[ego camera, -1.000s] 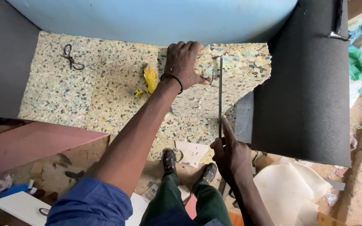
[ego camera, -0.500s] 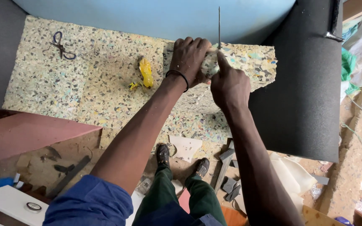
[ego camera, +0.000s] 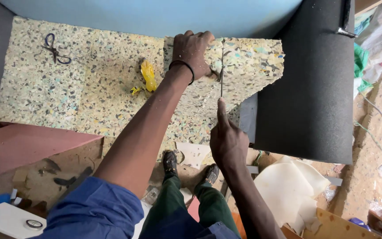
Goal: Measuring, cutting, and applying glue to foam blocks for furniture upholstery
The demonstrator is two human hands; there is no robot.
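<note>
While left hand (ego camera: pixel 192 53) clamps the speckled rebonded foam slab (ego camera: pixel 226 84) at upper centre, right hand (ego camera: pixel 228 141) grips the saw blade (ego camera: pixel 222 75) mid-cut. Risk: blade sits just beside left thumb; a slip nicks it.

Counts, head view:
- 2 bare hands: left hand (ego camera: pixel 194 53), right hand (ego camera: pixel 227 140)
- 1 thin straight metal blade (ego camera: pixel 221 79)
- 1 raised slab of multicoloured speckled rebonded foam (ego camera: pixel 248 66)
- 1 large flat sheet of the same speckled foam (ego camera: pixel 67 88)
- 1 pair of dark-handled scissors (ego camera: pixel 55 49)
- 1 yellow plastic object (ego camera: pixel 147 75)
- 1 light blue foam block (ego camera: pixel 155 15)
- 1 black foam panel (ego camera: pixel 310 88)
- 2 dark shoes (ego camera: pixel 169 161)
- 1 roll of tape (ego camera: pixel 34 224)
- 1 black wristband (ego camera: pixel 182 67)
</note>
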